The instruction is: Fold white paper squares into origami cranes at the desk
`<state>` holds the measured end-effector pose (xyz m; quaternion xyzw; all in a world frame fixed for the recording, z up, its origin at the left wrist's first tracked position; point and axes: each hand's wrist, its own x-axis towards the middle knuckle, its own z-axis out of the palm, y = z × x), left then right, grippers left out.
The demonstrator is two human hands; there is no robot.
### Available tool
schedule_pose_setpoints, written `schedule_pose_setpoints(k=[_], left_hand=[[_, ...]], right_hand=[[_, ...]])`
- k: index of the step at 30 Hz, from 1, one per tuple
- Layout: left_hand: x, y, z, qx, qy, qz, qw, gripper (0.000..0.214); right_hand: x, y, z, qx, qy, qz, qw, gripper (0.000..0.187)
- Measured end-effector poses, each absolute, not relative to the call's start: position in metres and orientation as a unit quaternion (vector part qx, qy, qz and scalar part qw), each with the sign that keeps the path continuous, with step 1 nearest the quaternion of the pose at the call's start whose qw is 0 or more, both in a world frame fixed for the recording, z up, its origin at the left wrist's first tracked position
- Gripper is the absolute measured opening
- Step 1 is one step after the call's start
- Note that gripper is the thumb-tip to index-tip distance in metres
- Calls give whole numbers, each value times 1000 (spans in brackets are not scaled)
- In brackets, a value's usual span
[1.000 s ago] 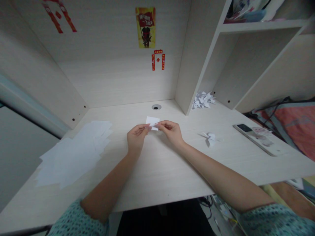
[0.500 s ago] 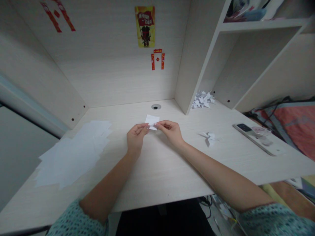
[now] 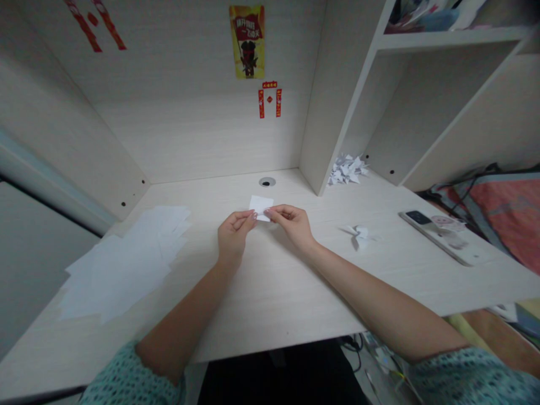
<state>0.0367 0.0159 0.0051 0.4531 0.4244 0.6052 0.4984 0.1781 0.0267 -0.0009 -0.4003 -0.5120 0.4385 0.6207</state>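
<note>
A small white piece of paper [image 3: 261, 203] is held between both hands, just above the desk or touching it; I cannot tell which. My left hand [image 3: 235, 232] pinches its left side between thumb and fingertips. On the other side, my right hand [image 3: 293, 225] grips the paper's lower right part the same way. A crease seems to run across the lower part, between the two thumbs. To the right lies a folded white paper piece [image 3: 358, 236] with pointed arms. Many loose white paper sheets [image 3: 126, 264] are spread overlapping on the left.
A pile of small folded white papers [image 3: 348, 169] lies behind the upright divider [image 3: 320, 112]. At the right rests a phone [image 3: 441, 239], near a red and grey cloth item [image 3: 489, 208]. A round cable hole [image 3: 267, 181] is set in the desk [image 3: 253, 304] toward its back.
The hands keep their pinch on the paper, with only a slight shift of the fingers. The whole view has tilted very slightly.
</note>
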Motion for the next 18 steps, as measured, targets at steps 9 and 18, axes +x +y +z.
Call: schedule_pose_setpoints(k=[9, 18], left_hand=[[35, 17, 3, 448, 413, 612, 504, 27], [36, 18, 4, 432, 404, 630, 503, 25]], right_hand=[[177, 26, -3, -400, -517, 438, 618, 23], [176, 25, -3, -393, -523, 441, 615, 21]])
